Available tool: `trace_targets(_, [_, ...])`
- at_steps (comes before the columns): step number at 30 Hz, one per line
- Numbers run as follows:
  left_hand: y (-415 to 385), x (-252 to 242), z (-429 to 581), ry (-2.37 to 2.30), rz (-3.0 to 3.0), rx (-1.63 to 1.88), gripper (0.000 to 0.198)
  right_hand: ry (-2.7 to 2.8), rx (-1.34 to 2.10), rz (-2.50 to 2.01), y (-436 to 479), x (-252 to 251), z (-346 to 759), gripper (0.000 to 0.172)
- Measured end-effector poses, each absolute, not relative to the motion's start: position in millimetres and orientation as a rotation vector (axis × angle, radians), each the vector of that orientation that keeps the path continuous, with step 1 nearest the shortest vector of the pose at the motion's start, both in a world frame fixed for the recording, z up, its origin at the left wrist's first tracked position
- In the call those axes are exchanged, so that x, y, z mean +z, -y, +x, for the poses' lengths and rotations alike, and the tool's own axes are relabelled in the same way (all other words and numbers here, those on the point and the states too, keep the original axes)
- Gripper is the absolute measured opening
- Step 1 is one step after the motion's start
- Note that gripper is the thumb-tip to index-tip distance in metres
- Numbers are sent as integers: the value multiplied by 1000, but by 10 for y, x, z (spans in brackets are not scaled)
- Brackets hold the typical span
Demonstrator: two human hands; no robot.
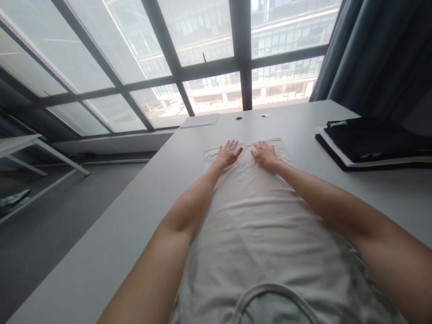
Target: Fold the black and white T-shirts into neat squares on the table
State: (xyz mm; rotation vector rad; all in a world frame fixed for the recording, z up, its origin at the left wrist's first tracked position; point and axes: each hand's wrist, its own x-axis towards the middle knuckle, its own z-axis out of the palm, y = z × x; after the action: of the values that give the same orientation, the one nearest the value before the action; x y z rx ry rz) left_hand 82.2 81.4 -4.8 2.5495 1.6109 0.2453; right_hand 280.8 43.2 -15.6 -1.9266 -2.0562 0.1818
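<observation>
Crowding the right side of the white table (151, 193), a stack of folded dark cloth (381, 137) is seen, a white layer sandwiched low inside it, and the room toward that side is partly blocked. Up at the far left corner, white paper (200, 120) is laid flat; near the far edge, two round holes (239, 118) are set close together. Beyond that edge the view is filled by framed windows (209, 36), and the far right corner is flanked by a dark curtain (364, 54). Over to the left, a second table (16, 144) is parted from this one by grey floor (50, 216).

Along the slanting left edge, a broad strip of tabletop is left beside the pale garment (256, 202); on the other side, it is parted from the stack by another strip. Down the middle it is stretched, rippled by crosswise creases, a rounded neckband (266, 286) shown nearest the viewer.

And the hands: both are set on the garment, just inside its far end. The left hand (227, 155) is laid palm down, released, fingers fanned; the right hand (265, 155) is likewise flattened and unclenched, thumb turned inward. Both bare arms are stretched well forward.
</observation>
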Motion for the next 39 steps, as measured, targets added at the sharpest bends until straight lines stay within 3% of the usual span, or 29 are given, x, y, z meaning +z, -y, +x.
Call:
trace_targets(6, [-892,-66,427,-2055,2386,445,57,1960,110,-1942,-480,-195,2897,53])
trace_targets(9, [-894,-111,217,-2236,2218,375,55,1881,44,-1985,-518,-200,3048,50])
trace_targets(14, [-984,-88,12,-2032,2228,269,59,1857,72,-2091,-588,-248,3288,47])
trace_targets(20, [-860,-4,-1,-2030,2301,518,53,1842,12,-1942,-524,-242,3208,49])
trace_targets(28, [-399,-135,91,-1950,2299,311,63,2011,115,-1928,-343,-216,3132,48])
trace_targets(33, [-115,-85,348,-1696,2375,490,58,2003,31,-1794,-70,-145,2928,50])
trace_targets(39, [268,-159,534,-1444,2105,711,42,2192,242,-1703,254,-223,2841,53])
